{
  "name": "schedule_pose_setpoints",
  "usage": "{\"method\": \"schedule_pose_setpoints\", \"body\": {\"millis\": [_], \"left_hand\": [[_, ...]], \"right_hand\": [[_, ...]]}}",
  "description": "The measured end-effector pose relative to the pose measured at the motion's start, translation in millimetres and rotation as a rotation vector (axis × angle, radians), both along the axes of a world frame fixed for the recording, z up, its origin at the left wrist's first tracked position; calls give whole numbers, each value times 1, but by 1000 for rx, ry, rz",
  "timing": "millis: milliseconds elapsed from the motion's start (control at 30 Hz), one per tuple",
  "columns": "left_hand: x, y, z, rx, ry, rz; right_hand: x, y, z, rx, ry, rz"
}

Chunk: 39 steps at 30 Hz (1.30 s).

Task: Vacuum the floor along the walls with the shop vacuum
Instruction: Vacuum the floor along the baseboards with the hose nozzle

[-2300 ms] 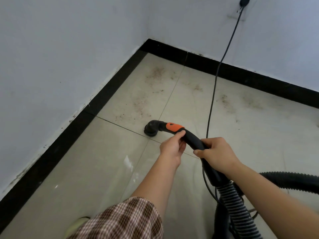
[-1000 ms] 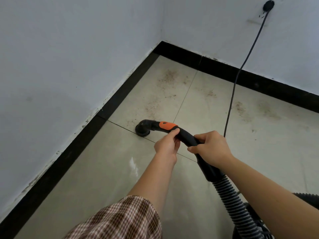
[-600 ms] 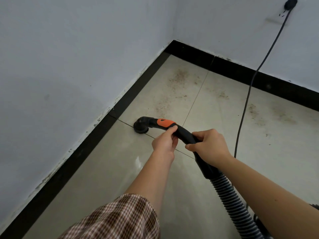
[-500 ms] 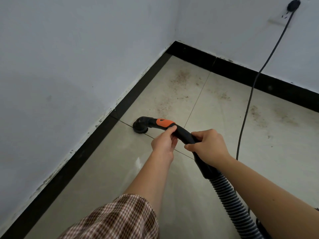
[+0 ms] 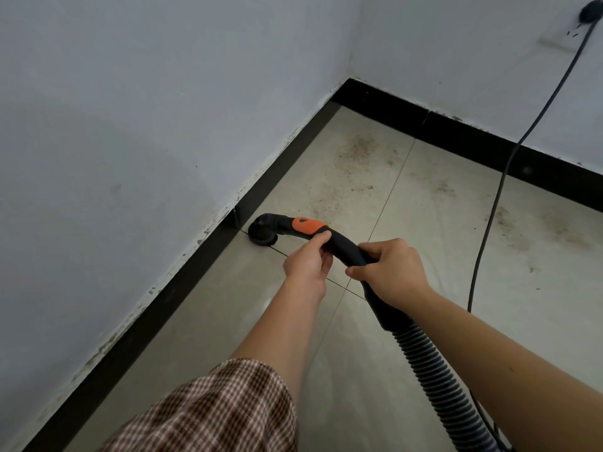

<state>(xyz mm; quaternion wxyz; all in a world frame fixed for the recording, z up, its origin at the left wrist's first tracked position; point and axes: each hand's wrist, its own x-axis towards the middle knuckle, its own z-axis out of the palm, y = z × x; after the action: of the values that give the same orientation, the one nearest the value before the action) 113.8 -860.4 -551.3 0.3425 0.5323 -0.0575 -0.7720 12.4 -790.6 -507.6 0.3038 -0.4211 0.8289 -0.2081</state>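
At your nine o'clock the pale left wall (image 5: 130, 158) runs away toward the corner. A black baseboard (image 5: 182, 282) lines its foot, chipped and paint-flecked on the upper edge. Down at seven o'clock your checked sleeve (image 5: 222, 409) covers the upper part of your left arm. The vacuum's round nozzle (image 5: 262, 231) sits on the tiled floor (image 5: 228, 321) at about eleven o'clock from your hands. It is on a grout line just beside the baseboard; you cannot tell whether it touches the baseboard. Behind it comes an orange patch (image 5: 305, 226) on the curved black handle (image 5: 346, 247). Your left hand (image 5: 306, 264) pinches the handle right behind that patch, thumb on top and fingers (image 5: 321, 261) curled beneath. Just at its three o'clock your right hand (image 5: 391, 272) is wrapped over the handle lower down, fingers clamped round it and knuckles up. Below that hand the handle widens into a cuff, and the ribbed hose (image 5: 440, 386) runs toward five o'clock and out of the bottom edge. Brown dirt patches (image 5: 355, 164) lie on the tiles at twelve and one o'clock, between the nozzle and the far wall (image 5: 456, 60). At two o'clock a dark power cord (image 5: 492, 207) hangs from a plug (image 5: 592, 16) high on the far wall and drops to the floor to the right of your right forearm.
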Motion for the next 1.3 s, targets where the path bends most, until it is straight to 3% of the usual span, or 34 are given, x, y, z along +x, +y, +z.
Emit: {"method": "schedule_pose_setpoints", "body": {"millis": [500,700,1033,1300], "left_hand": [[-11,-28,-4,37,47,54],[-34,-34,-6,52,-88,66],[-27,-25,-1,-180,-263,-236],[-34,11,-2,-176,-206,-208]], "right_hand": [[-3,-30,-1,-16,8,-78],[-18,-36,1,26,-11,-82],[-28,-7,-7,-10,-33,-62],[-28,28,-4,-16,-24,-92]]}}
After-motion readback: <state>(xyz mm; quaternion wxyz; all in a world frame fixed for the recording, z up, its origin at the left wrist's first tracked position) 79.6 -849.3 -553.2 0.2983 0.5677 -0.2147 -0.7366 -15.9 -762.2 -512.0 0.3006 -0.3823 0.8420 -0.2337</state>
